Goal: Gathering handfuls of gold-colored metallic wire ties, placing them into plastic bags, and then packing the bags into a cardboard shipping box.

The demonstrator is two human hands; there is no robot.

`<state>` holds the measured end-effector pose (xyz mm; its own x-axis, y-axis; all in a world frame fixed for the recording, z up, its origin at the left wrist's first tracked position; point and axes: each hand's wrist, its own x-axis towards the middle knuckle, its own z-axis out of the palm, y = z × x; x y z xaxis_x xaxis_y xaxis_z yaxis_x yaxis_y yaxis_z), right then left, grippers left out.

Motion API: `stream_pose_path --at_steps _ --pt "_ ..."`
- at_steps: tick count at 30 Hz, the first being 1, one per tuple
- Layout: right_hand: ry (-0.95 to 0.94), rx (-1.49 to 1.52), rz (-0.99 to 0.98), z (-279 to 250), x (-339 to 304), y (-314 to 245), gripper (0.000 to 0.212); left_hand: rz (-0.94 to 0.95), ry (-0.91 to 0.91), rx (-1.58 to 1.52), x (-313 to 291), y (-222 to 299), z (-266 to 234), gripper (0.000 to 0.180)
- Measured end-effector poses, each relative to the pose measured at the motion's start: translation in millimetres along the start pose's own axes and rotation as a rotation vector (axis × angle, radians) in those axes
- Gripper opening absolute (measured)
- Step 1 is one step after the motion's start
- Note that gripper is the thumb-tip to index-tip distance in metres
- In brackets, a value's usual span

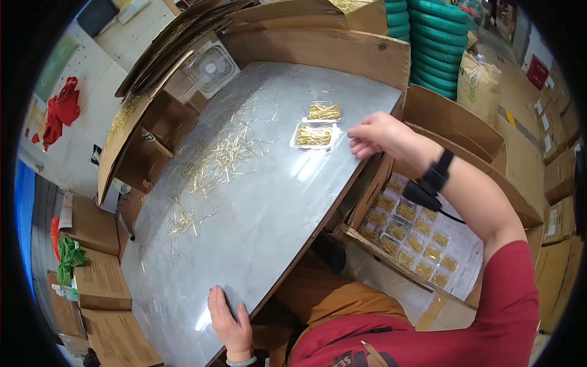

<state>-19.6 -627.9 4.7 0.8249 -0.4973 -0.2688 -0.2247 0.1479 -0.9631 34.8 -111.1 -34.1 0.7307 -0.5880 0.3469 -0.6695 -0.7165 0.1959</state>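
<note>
My right hand hovers at the right edge of the grey tabletop, fingers loosely bent and a little apart, with nothing visible in them. Just left of it lies a clear plastic box filled with gold-coloured wire pins. Behind that box is another filled clear box. My left hand rests on the tabletop by its near edge, fingers stretched out and nothing in them. Loose gold-coloured pins lie scattered across the left and middle of the table, apart from both hands.
Below the table's right edge, an open carton holds rows of filled clear boxes on printed paper. Cardboard walls border the table's far side. A white fan stands at the back left. Green coiled hose is stacked behind.
</note>
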Motion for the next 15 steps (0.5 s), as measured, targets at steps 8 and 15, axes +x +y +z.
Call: stream_pose_path --at_steps 8,15 --pt "0.089 0.077 0.153 45.6 31.7 -1.3 0.021 -0.029 0.01 -0.019 -2.1 0.8 -1.3 0.06" --pt "0.041 -0.027 0.188 15.4 -17.9 10.8 0.015 -0.037 -0.001 -0.014 -4.1 -3.4 -1.0 0.062"
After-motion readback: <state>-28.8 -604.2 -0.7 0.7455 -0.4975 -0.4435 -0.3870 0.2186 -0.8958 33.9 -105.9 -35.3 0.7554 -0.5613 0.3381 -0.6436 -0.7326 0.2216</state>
